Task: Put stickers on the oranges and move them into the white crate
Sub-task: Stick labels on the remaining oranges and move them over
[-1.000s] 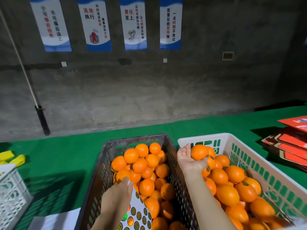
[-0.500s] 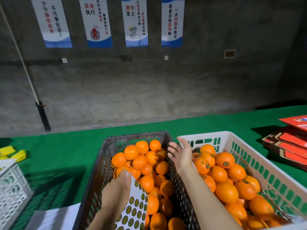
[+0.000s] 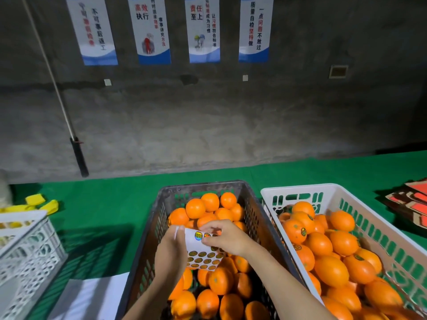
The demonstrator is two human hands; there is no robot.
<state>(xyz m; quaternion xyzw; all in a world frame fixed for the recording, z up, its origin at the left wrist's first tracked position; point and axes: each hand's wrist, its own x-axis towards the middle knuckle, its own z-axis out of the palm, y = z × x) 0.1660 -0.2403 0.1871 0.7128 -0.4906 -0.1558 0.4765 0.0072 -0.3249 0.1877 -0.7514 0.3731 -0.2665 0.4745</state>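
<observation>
A dark crate in front of me holds several plain oranges. To its right the white crate is filled with stickered oranges. Above the dark crate my left hand grips a white sticker sheet covered with round labels. My right hand has come over the sheet's top edge, its fingertips pinching at a shiny sticker there. No orange is in either hand.
A green cloth covers the table. A white lattice crate stands at the left with yellow items behind it. Red cardboard sheets are stacked at the far right. White paper lies at the near edge.
My right hand dropped its orange into the white crate, then swung left to the sticker sheet. My left hand raised the sheet higher.
</observation>
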